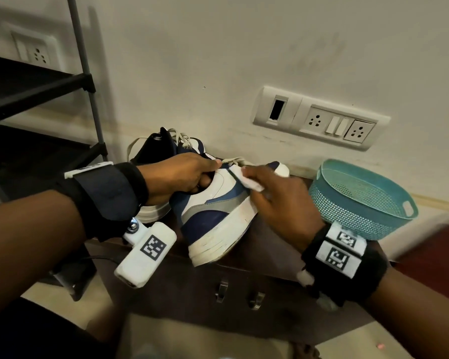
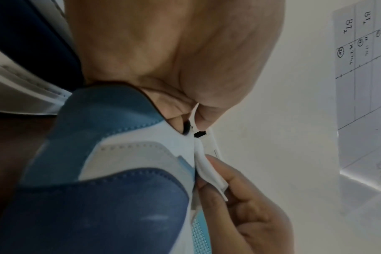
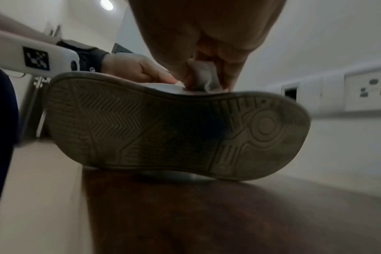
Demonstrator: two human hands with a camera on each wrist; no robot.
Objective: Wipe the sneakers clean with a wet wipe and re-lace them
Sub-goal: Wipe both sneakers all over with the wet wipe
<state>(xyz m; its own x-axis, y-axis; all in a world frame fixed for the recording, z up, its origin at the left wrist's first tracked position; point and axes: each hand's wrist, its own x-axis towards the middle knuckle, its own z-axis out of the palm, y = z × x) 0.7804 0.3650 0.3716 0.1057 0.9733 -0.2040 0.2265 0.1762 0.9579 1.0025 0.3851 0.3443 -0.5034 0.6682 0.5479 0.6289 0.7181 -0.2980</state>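
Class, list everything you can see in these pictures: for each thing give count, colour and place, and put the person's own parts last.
Sneakers: two, blue, white and grey; held one tilted on the cabinet, other behind it by the wall.
Wipe: one, white, pressed on the held sneaker's upper.
Basket: one, teal, on the cabinet, right.
Cabinet: one, dark brown, under the sneakers.
Rack: one, black, left.
Socket panels: two, white, on the wall; large, small.
Left hand: grips the held sneaker's collar.
Right hand: holds the wipe.
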